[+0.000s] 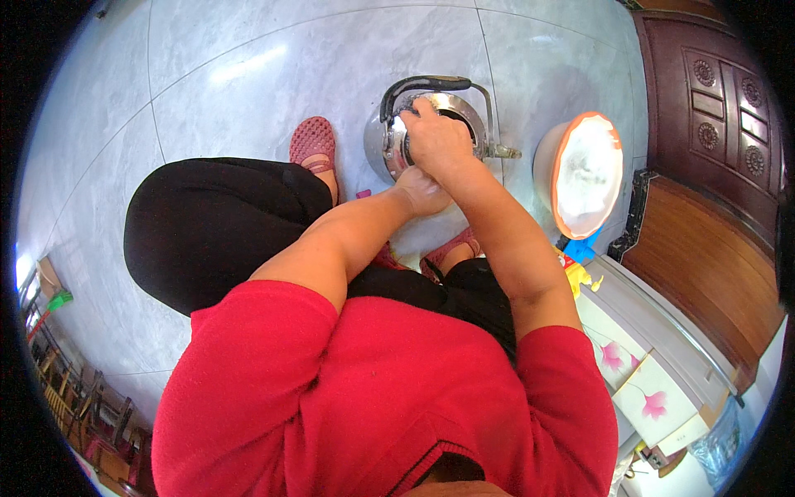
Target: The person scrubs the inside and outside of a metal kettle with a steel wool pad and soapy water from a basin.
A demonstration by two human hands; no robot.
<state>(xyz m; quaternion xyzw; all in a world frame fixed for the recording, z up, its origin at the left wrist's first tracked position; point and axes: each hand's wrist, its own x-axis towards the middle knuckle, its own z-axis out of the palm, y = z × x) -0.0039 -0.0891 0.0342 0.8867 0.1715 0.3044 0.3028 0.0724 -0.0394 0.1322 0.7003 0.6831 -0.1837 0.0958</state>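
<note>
A stainless-steel kettle (pixel 376 148) stands on the tiled floor between my feet, its black-gripped handle (pixel 428 81) raised and its spout (pixel 506 151) pointing right. The top shows a dark round opening, partly covered by my hands. My right hand (pixel 440 138) rests over that opening with bent fingers at the far left of the rim, where a grey, speckled patch shows. Whether it holds a small thing there is hidden. Under my right wrist, my left hand (pixel 426 191) is against the near side of the kettle, its fingers out of sight.
A basin (pixel 544 168) with an orange scalloped rim holds whitish, cloudy liquid, right of the kettle. Nearby are a yellow pump-topped container (pixel 579 278) and a flower-patterned drawer cabinet (pixel 655 397). A dark carved wooden door panel (pixel 677 93) stands beyond; wooden chairs (pixel 87 404) are far left.
</note>
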